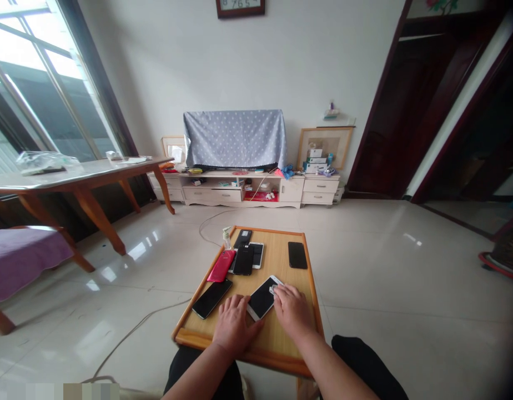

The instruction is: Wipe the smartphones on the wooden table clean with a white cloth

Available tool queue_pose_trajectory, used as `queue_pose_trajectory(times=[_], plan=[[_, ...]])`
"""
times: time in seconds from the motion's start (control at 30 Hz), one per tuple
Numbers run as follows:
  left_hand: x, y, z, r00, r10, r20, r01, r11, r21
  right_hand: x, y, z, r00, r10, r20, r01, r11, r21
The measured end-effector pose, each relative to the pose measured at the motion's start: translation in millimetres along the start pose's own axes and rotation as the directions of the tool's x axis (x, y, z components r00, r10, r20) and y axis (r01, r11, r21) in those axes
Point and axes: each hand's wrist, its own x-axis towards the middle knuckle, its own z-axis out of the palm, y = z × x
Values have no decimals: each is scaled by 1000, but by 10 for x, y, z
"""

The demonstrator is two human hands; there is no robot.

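A white smartphone (262,298) with a dark screen lies aslant on the small wooden table (281,344) in front of me. My left hand (232,326) rests at its lower left end, fingers and thumb at the edges, steadying it. Over the phone's upper right part, my right hand (293,309) pinches a small whitish cloth or wipe (275,289) against the screen. A black phone (212,298) lies just left of my left hand, with a red phone (222,266) above it.
Farther up the table are a black phone (243,260) overlapping a white one (258,255), another dark phone (242,239), a small pump bottle (226,238) and a dark phone (297,255) at right. A raised wooden rim (194,337) edges the table. A cable (144,320) crosses the floor.
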Motion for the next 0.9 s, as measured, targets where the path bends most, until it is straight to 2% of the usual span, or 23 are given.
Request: queue_pose_trajectory(times=[0.1, 0.2, 0.3, 0.4, 0.47, 0.6, 0.67, 0.83, 0.9], plan=[[-13, -53, 44, 999, 28, -35, -27, 1000, 3, -45, -117, -3, 998, 30, 46, -25, 994, -109], [-19, -122, 102, 998, 7, -61, -7, 1000, -2, -166, -320, 5, 989, 38, 143, -7, 978, -210], [-22, -192, 153, 998, 3, -66, -4, 1000, -18, -359, -548, 36, 970, -52, 236, 94, 981, -172], [-28, -236, 167, 998, 11, -67, -13, 1000, -22, -448, -639, 50, 951, -118, 287, 159, 979, -125], [-32, -243, 150, 997, 16, -77, -19, 999, -30, -380, -587, 19, 957, -69, 283, 119, 979, -164], [-39, -232, 97, 997, 8, -83, -11, 999, -43, -148, -417, -64, 970, 127, 209, -56, 947, -316], [-42, -238, 90, 996, 5, -85, -9, 999, -48, -146, -426, -44, 969, 148, 196, -75, 938, -338], [-49, -294, 122, 996, 13, -93, -19, 998, -65, -432, -644, 128, 963, -18, 268, 81, 971, -226], [-51, -304, 123, 995, 21, -93, -27, 997, -66, -445, -647, 132, 962, -37, 269, 100, 969, -225]])
